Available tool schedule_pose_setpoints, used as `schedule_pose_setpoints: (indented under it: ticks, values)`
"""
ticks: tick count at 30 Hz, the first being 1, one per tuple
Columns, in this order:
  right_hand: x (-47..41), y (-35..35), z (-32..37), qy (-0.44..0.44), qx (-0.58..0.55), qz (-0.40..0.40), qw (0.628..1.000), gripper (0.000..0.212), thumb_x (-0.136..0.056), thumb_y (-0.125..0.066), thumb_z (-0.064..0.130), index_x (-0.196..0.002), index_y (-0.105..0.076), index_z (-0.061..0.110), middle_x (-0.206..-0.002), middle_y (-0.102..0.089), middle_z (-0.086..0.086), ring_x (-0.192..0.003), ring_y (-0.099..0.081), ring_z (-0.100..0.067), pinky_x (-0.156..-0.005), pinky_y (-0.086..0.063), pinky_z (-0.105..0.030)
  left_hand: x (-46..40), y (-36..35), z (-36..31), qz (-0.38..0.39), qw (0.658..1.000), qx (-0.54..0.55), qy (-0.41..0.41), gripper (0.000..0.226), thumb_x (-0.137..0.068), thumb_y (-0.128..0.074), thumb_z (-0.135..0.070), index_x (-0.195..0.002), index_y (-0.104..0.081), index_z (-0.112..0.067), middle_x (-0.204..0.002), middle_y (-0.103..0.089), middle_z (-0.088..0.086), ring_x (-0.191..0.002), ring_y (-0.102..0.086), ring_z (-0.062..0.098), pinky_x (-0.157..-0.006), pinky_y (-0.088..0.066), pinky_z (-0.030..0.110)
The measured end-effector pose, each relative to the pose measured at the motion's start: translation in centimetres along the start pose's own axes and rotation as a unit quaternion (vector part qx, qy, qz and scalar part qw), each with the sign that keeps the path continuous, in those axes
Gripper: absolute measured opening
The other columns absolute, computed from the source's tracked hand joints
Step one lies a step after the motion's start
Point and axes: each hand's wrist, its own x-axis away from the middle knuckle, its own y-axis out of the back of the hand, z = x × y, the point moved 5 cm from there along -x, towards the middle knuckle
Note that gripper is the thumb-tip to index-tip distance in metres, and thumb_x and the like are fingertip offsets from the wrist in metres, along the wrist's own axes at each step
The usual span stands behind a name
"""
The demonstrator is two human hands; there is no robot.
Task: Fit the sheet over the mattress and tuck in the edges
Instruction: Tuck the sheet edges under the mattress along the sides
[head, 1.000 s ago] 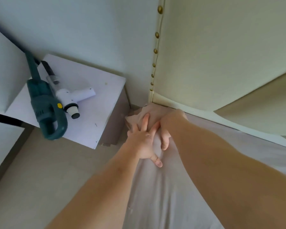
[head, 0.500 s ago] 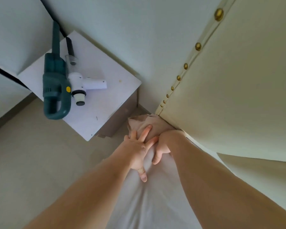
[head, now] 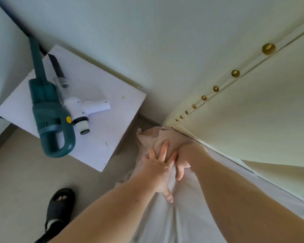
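Observation:
A pale pinkish-white sheet (head: 181,207) covers the mattress, whose head corner (head: 153,135) bulges beside the headboard. My left hand (head: 158,167) lies flat with spread fingers pressing the sheet onto that corner. My right hand (head: 182,160) is just to its right, fingers bent down into the gap by the headboard, thumb lying on the sheet; the fingertips are hidden in the fabric. The sheet is bunched and creased between the two hands.
A cream headboard (head: 253,111) with brass studs rises right of the corner. A white nightstand (head: 98,137) to the left carries a green handheld vacuum (head: 47,109) and a white tool (head: 84,111). My foot in a black slipper (head: 60,206) stands on the beige floor.
The camera has tilted and moved closer, bringing my slippered foot into view. Both hands stay at the corner; my left fingers have slid slightly further over it.

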Motion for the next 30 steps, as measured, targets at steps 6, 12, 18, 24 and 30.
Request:
schedule_pose_setpoints:
  ticks: [6, 12, 18, 24, 30]
  values:
    - [1.8, 0.0, 1.8, -0.165, -0.047, -0.061, 0.983, 0.044, -0.078, -0.075, 0.039, -0.118, -0.068, 0.023, -0.114, -0.069, 0.001, -0.101, -0.067, -0.029, -0.097, -0.048, -0.05, 0.0, 2.7, 3.0, 0.061, 0.98, -0.153, -0.112, 0.161, -0.051, -0.091, -0.066, -0.153, 0.03, -0.033, -0.15, 0.052, 0.008, -0.149, 0.008, 0.053, -0.12, -0.017, 0.059]
    - [0.8, -2.3, 2.8, -0.305, -0.174, -0.135, 0.926, 0.042, -0.095, -0.055, 0.026, -0.135, -0.061, 0.015, -0.133, -0.06, -0.013, -0.124, -0.049, -0.04, -0.101, -0.042, -0.059, -0.9, 3.3, 5.1, 0.039, 0.97, -0.139, -0.195, 0.153, -0.056, -0.09, -0.062, -0.153, 0.026, -0.04, -0.159, 0.041, 0.003, -0.152, 0.005, 0.049, -0.12, -0.014, 0.06]
    - [-0.4, -3.4, 2.6, -0.35, -0.208, -0.181, 0.895, 0.038, -0.098, -0.048, 0.016, -0.133, -0.062, 0.013, -0.131, -0.058, -0.013, -0.123, -0.044, -0.036, -0.096, -0.046, -0.054, -1.7, 2.9, 5.3, 0.055, 0.967, -0.139, -0.208, 0.142, -0.071, -0.085, -0.056, -0.15, 0.032, -0.043, -0.155, 0.047, 0.003, -0.152, 0.003, 0.049, -0.119, -0.02, 0.06]
    - [0.7, -4.7, 2.7, -0.348, -0.298, -0.253, 0.852, 0.043, -0.098, -0.04, 0.015, -0.137, -0.054, 0.008, -0.134, -0.05, -0.014, -0.127, -0.039, -0.037, -0.095, -0.042, -0.051, -1.3, 3.2, 5.6, 0.07, 0.968, -0.068, -0.232, 0.122, -0.075, -0.084, -0.039, -0.15, 0.011, -0.056, -0.158, 0.034, -0.011, -0.151, -0.001, 0.044, -0.117, -0.026, 0.063]
    - [4.7, -2.7, 3.1, -0.221, -0.354, -0.341, 0.842, 0.036, -0.088, -0.053, 0.026, -0.121, -0.052, 0.011, -0.121, -0.058, -0.009, -0.117, -0.055, -0.032, -0.087, -0.043, -0.041, -1.1, 7.5, 7.7, -0.096, 0.968, 0.108, -0.204, 0.041, -0.087, -0.054, -0.001, -0.12, -0.039, -0.022, -0.135, -0.032, -0.001, -0.084, -0.057, 0.017, -0.065, -0.045, 0.028]
